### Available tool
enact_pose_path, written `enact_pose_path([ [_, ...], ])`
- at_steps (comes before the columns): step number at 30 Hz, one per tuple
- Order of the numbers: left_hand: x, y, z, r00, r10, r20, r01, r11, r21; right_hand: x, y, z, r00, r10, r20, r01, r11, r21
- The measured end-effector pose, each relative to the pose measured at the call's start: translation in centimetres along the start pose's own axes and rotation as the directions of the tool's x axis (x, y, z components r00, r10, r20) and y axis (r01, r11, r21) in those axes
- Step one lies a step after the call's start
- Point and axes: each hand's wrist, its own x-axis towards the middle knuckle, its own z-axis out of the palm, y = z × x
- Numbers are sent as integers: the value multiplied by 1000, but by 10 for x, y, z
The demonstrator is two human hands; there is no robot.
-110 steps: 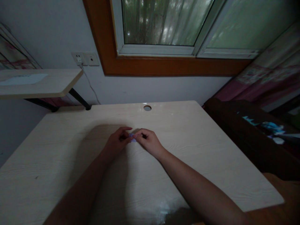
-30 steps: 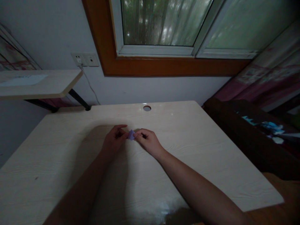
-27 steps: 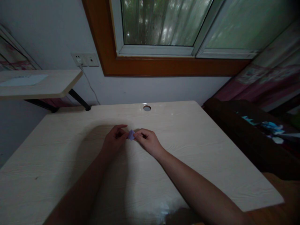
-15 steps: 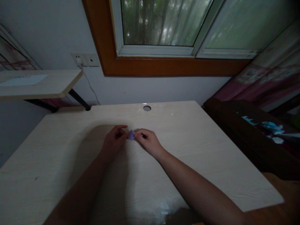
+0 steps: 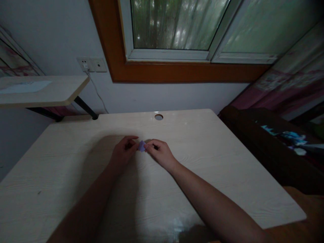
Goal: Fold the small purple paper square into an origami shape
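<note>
Between my two hands is a small purple piece of folded paper (image 5: 141,146), just above or on the pale wooden desk (image 5: 202,141); I cannot tell which. My left hand (image 5: 124,150) pinches its left edge between thumb and fingers, with the index finger stretched out above. On the other side, my right hand (image 5: 160,152) is closed on the paper's right edge, thumb and index finger pressed together. The fingertips cover parts of the paper, and its folds are too small to make out.
A round cable hole (image 5: 159,117) is near the desk's back edge. At the left stands a raised shelf (image 5: 60,94) on black legs, with a white sheet (image 5: 27,86) on it. A white cable (image 5: 97,91) hangs from the wall socket (image 5: 86,64). Beyond the desk's right edge is dark furniture (image 5: 253,135).
Almost nothing differs. Both hands keep their hold on the purple paper, and the left hand's fingers have shifted very slightly.
</note>
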Motion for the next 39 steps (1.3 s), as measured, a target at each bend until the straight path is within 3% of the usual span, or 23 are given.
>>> enact_pose_path([
  [39,-5,6,0,981,-14,193,20,999,-29,-2,-3,1,1000,3,-1,-3,1000,-11],
])
